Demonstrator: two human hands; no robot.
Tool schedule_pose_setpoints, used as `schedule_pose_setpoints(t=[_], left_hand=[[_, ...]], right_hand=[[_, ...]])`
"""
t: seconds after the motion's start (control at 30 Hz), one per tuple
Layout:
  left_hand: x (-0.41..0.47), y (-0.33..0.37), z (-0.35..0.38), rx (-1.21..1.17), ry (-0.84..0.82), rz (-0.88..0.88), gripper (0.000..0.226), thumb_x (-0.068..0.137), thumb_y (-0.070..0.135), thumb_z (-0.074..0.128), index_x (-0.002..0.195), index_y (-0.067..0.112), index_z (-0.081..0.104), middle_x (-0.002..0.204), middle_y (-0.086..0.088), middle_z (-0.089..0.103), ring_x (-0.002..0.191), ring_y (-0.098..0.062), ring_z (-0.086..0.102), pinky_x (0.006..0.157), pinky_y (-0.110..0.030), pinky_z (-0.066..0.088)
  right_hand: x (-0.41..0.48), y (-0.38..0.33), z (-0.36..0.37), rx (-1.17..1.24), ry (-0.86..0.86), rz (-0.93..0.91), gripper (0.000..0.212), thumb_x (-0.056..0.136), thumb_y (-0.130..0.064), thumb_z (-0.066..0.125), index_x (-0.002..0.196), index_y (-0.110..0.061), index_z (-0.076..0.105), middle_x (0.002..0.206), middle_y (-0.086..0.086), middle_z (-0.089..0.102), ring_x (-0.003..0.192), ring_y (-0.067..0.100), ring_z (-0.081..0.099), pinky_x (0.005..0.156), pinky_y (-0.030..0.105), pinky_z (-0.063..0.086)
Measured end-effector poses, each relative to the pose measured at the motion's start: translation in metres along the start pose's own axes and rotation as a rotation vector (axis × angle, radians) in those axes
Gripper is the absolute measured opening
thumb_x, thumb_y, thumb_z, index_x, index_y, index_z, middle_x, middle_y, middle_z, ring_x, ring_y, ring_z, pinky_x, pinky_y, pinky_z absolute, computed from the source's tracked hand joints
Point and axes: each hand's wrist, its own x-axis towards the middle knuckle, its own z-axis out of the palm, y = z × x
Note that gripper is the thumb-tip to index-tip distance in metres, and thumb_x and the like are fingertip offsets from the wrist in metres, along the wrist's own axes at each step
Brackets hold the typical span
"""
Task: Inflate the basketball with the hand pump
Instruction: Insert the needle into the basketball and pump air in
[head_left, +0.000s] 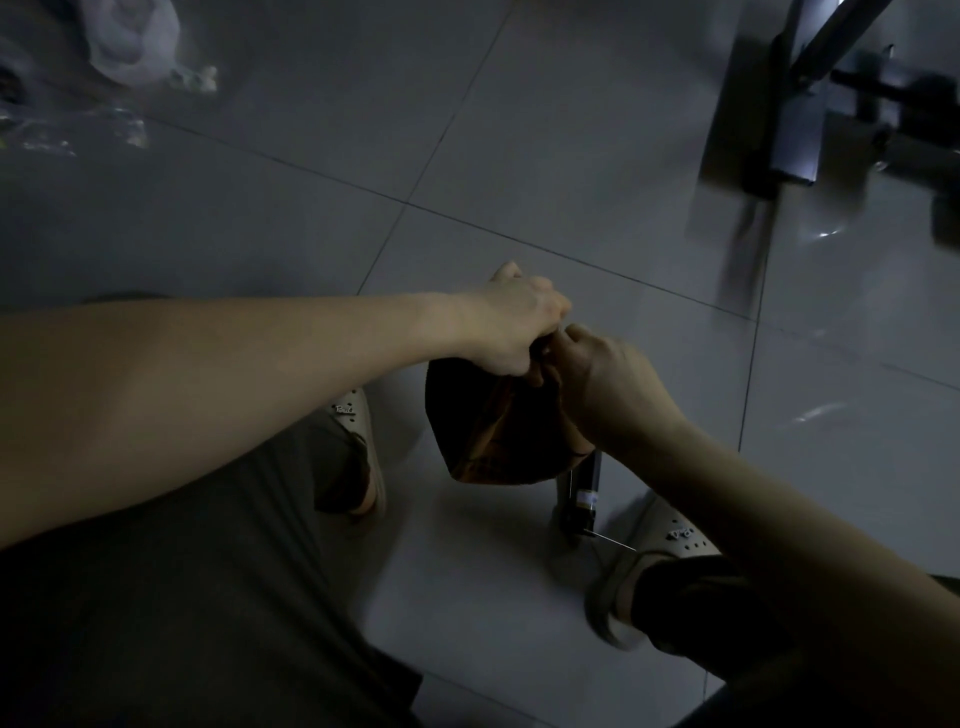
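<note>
A limp, collapsed brown-orange basketball hangs above the tiled floor between my feet. My left hand grips its top edge from the left, fingers curled over the folded skin. Touching it from the right, my right hand pinches the same top part of the ball. Below the ball, partly hidden by it and my right forearm, the dark hand pump lies on the floor next to my right shoe, with a thin metal needle sticking out toward the right. The scene is dim.
My left shoe and right shoe flank the ball on the grey tiled floor. A dark metal frame stands at the upper right. A white plastic bag and clear wrapping lie at the upper left.
</note>
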Motion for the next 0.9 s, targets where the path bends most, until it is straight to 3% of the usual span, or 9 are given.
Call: schedule_pose_setpoints(t=[0.1, 0.2, 0.33, 0.43, 0.53, 0.73, 0.9], left_hand=[[-0.002, 0.002, 0.003, -0.018, -0.002, -0.012, 0.045, 0.079, 0.038, 0.076, 0.073, 0.029, 0.032, 0.091, 0.004, 0.045, 0.091, -0.017, 0.045, 0.1, -0.042, 0.033], [0.003, 0.007, 0.007, -0.04, 0.053, -0.02, 0.036, 0.079, 0.034, 0.071, 0.078, 0.024, 0.036, 0.09, 0.001, 0.045, 0.097, -0.024, 0.05, 0.097, -0.043, 0.034], [0.008, 0.008, 0.015, -0.088, 0.126, -0.054, 0.045, 0.079, 0.043, 0.073, 0.075, 0.029, 0.031, 0.081, 0.007, 0.039, 0.093, -0.023, 0.049, 0.088, -0.04, 0.032], [0.01, 0.003, 0.008, -0.121, 0.14, -0.066, 0.049, 0.075, 0.051, 0.078, 0.075, 0.03, 0.034, 0.08, 0.009, 0.041, 0.088, -0.02, 0.047, 0.085, -0.037, 0.031], [0.012, -0.003, -0.005, -0.103, 0.104, -0.034, 0.049, 0.071, 0.057, 0.081, 0.075, 0.032, 0.038, 0.086, 0.006, 0.047, 0.086, -0.019, 0.048, 0.084, -0.034, 0.03], [0.014, -0.005, -0.01, 0.013, 0.021, 0.17, 0.046, 0.074, 0.05, 0.078, 0.068, 0.036, 0.035, 0.092, 0.007, 0.05, 0.092, -0.014, 0.046, 0.087, -0.031, 0.026], [0.01, -0.008, -0.014, 0.032, -0.018, 0.235, 0.034, 0.081, 0.052, 0.072, 0.068, 0.037, 0.044, 0.093, 0.011, 0.046, 0.093, -0.01, 0.042, 0.101, -0.038, 0.033]], right_hand=[[0.001, -0.005, 0.001, 0.179, 0.005, 0.137, 0.014, 0.097, -0.019, 0.051, 0.097, -0.011, 0.062, 0.082, 0.005, 0.062, 0.067, 0.023, 0.059, 0.063, 0.039, 0.052], [0.009, -0.005, -0.008, 0.264, -0.09, 0.349, 0.025, 0.099, -0.021, 0.048, 0.077, -0.011, 0.055, 0.068, 0.003, 0.054, 0.06, 0.019, 0.052, 0.052, 0.03, 0.039], [0.022, -0.001, -0.023, 0.317, -0.238, 0.482, 0.026, 0.098, -0.019, 0.05, 0.074, -0.01, 0.052, 0.069, 0.006, 0.054, 0.057, 0.017, 0.048, 0.049, 0.025, 0.035], [0.027, 0.006, -0.033, 0.237, -0.262, 0.436, 0.028, 0.098, -0.019, 0.049, 0.072, -0.011, 0.051, 0.069, 0.005, 0.054, 0.057, 0.017, 0.049, 0.048, 0.026, 0.038], [0.025, 0.016, -0.042, 0.069, -0.269, 0.25, 0.033, 0.104, -0.026, 0.043, 0.074, -0.012, 0.046, 0.071, 0.002, 0.049, 0.064, 0.02, 0.051, 0.058, 0.034, 0.044], [0.013, 0.018, -0.049, 0.123, -0.361, 0.088, 0.024, 0.101, -0.02, 0.045, 0.077, -0.022, 0.047, 0.08, 0.005, 0.058, 0.068, 0.019, 0.054, 0.057, 0.025, 0.037], [0.005, 0.015, -0.051, 0.155, -0.359, 0.088, 0.014, 0.101, -0.019, 0.047, 0.092, -0.017, 0.058, 0.086, 0.004, 0.062, 0.075, 0.019, 0.06, 0.07, 0.034, 0.053]])
